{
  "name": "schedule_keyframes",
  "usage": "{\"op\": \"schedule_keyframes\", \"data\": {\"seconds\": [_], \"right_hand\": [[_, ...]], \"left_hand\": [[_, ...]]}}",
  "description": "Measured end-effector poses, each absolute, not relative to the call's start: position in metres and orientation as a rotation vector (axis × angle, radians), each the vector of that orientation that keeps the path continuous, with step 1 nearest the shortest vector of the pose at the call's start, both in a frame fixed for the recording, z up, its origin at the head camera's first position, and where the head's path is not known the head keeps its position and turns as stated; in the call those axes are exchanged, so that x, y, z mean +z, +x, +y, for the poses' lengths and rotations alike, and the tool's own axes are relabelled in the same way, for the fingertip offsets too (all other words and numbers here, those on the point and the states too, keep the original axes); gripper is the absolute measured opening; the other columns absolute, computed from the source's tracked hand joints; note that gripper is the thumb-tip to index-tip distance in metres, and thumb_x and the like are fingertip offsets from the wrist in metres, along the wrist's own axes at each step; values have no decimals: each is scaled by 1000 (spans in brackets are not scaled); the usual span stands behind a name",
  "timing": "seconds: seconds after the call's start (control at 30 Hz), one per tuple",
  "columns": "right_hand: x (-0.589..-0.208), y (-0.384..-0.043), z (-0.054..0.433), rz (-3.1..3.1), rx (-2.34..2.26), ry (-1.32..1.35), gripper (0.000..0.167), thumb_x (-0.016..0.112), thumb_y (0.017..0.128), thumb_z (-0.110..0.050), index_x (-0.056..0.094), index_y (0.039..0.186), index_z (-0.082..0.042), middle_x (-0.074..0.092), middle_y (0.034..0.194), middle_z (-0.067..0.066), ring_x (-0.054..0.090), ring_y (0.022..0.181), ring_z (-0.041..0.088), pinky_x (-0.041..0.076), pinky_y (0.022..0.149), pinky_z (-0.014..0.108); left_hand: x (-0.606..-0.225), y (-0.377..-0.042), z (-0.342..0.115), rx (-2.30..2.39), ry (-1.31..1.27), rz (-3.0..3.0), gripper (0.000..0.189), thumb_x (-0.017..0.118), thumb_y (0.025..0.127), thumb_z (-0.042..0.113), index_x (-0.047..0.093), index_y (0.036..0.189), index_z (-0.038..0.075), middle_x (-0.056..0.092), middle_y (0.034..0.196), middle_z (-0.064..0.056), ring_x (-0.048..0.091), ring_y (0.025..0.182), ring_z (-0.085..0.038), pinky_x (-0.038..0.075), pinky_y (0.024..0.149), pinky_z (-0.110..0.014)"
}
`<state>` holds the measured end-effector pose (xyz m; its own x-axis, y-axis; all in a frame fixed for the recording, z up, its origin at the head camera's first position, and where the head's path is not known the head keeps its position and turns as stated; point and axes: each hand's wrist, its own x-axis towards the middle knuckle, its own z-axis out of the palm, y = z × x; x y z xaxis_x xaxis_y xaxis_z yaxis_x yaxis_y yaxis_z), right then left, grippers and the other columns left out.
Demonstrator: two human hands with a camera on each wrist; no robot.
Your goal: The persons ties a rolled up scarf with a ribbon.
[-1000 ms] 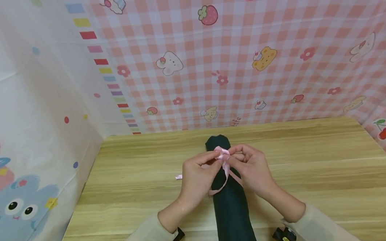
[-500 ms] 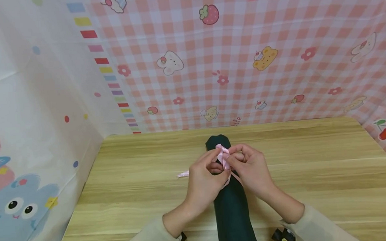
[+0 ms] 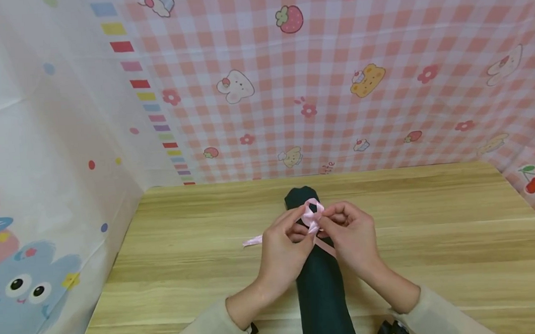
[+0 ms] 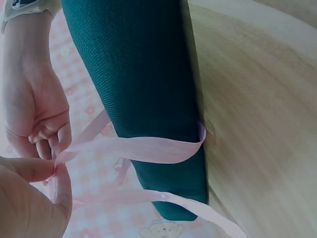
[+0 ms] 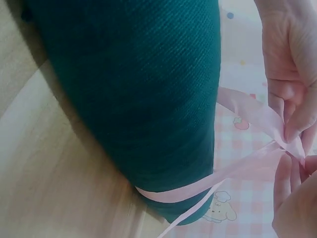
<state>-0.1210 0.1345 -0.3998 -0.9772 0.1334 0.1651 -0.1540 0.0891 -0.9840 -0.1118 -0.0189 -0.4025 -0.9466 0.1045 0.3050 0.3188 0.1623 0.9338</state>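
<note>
A long dark green fabric-covered form [image 3: 321, 295], tapering to its far end, lies lengthwise on the wooden table. Pink satin ribbon [image 4: 133, 148] passes around it near that narrow end. Above the form, my left hand [image 3: 278, 252] pinches the ribbon between thumb and fingers. Facing it, my right hand [image 3: 354, 233] pinches the ribbon too, with a small loop standing up between the hands. One loose ribbon tail [image 3: 253, 241] sticks out left of my left hand. In the right wrist view the ribbon strands [image 5: 178, 194] cross the form and meet at my fingertips, which partly hide the crossing.
Wooden tabletop [image 3: 434, 239] extends on both sides of the form. A pink checked cloth [image 3: 261, 51] with cartoon prints hangs behind it, and a white printed cloth [image 3: 66, 137] hangs at the left. Black devices [image 3: 394, 330] sit at the wrists.
My left hand has shifted slightly right and lower, its thumb moving down the ribbon. The ribbon between the hands has opened into an upright loop. The green form has stayed still.
</note>
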Motion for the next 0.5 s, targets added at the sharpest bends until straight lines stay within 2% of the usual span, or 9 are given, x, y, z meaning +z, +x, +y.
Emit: {"op": "schedule_keyframes", "data": {"seconds": [0.13,0.3,0.5], "right_hand": [[-403,-119,136,-2179,1921,155,7,76,94,1,74,100,4,76,89,16,72,73,14,62,69,26],[-406,-118,140,-2214,1797,345,19,79,89,5,77,107,1,76,95,12,71,81,14,60,75,22],[-409,-118,142,-2231,1801,371,21,80,89,3,78,109,-1,75,94,10,67,79,15,59,71,21]], "left_hand": [[-404,-113,-21,-1892,-435,-2257,52,75,88,-11,64,138,-5,69,130,-10,70,88,-16,61,80,-25],[-405,-113,-22,-1883,-476,-2254,50,75,89,-10,65,138,-3,70,130,-9,70,89,-17,61,81,-25],[-404,-113,-23,-1883,-486,-2262,48,74,90,-10,67,136,-2,70,130,-10,70,90,-19,60,82,-25]]}}
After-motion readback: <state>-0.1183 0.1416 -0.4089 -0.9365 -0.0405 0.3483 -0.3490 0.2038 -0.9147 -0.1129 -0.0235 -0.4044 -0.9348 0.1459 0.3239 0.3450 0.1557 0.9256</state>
